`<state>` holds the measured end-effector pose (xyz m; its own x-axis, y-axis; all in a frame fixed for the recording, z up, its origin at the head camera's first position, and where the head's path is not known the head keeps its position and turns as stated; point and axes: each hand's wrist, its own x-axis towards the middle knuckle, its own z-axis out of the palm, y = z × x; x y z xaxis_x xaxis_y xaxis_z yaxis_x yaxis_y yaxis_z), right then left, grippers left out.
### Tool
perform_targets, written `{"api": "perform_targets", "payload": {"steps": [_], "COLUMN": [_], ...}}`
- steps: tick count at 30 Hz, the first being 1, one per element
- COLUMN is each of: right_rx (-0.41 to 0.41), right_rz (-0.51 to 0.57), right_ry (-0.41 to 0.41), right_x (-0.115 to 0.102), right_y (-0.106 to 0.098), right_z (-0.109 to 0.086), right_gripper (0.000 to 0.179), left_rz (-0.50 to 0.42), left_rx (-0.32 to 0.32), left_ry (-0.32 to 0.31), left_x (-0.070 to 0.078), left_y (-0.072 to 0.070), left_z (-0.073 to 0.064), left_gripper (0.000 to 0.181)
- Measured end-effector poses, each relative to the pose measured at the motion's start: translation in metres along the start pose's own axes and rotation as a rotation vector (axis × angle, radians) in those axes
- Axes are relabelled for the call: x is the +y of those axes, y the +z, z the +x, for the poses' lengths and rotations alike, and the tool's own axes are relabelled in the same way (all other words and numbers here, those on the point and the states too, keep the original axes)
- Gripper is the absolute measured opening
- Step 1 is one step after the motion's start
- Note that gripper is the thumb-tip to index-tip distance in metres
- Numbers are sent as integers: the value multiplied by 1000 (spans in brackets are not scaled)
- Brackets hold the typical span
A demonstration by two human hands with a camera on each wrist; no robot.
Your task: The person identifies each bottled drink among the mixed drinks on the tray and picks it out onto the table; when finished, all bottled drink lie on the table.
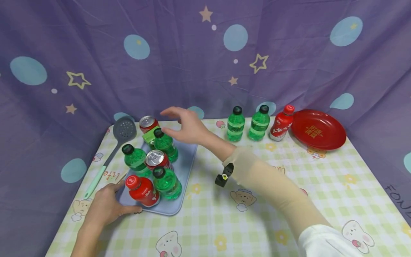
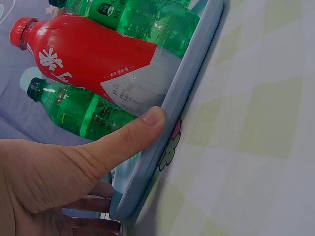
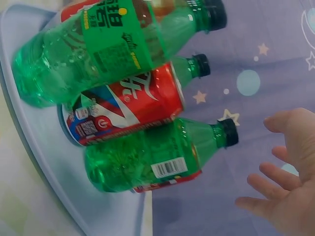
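Observation:
My left hand [image 1: 104, 207] holds the near-left corner of a blue-grey tray [image 1: 187, 162], its thumb [image 2: 152, 118] on the front rim and its fingers at the left side. My right hand [image 1: 187, 126] is raised over the tray's far right part, fingers apart with nothing in them. Beside it stands a green bottle [image 1: 167, 147]; two more, a left green bottle [image 1: 136, 160] and a near green bottle [image 1: 168, 185], share the tray. A red bottle [image 1: 144, 192] stands by my left thumb. Among them are a middle can [image 1: 157, 159], a far can [image 1: 148, 123] and a partly hidden light-green box [image 1: 150, 135].
Left of the tray lies a slotted turner [image 1: 123, 132] with a mint handle. Toward the back right stand two green bottles [image 1: 236, 125], a red bottle [image 1: 282, 123] and a red plate [image 1: 318, 142]. A purple curtain [image 1: 179, 53] hangs behind the checked tablecloth [image 1: 208, 221].

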<state>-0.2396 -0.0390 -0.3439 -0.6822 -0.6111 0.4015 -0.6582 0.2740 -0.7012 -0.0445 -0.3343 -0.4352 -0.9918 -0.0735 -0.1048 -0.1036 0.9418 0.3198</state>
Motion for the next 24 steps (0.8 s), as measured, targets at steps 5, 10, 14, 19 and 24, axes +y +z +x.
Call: {"api": "perform_targets", "payload": {"steps": [5,10,14,19,24], "right_rx": [-26,-63,-75,-68,-56], "right_rz": [8,-2,14,20,-6], "right_ry": [-10,20,39,51,52], "right_x": [2,6,9,14,20], "right_y": [11,22,31,41,49], "right_z": [2,2,2,0,-3], "right_gripper": [44,46,48,51,54], "left_rz": [-6,-8,-11,-10,-16], "left_rx": [-7,-12,-15,-12,-15], "left_ry": [-1,-4,-13,-11,-4], "left_x": [0,0,0,1,1], "left_y": [-1,0,-2,-3,-2], "left_z": [-1,-1,-1,-1,-1], "left_gripper": [129,129,131,131,131]}}
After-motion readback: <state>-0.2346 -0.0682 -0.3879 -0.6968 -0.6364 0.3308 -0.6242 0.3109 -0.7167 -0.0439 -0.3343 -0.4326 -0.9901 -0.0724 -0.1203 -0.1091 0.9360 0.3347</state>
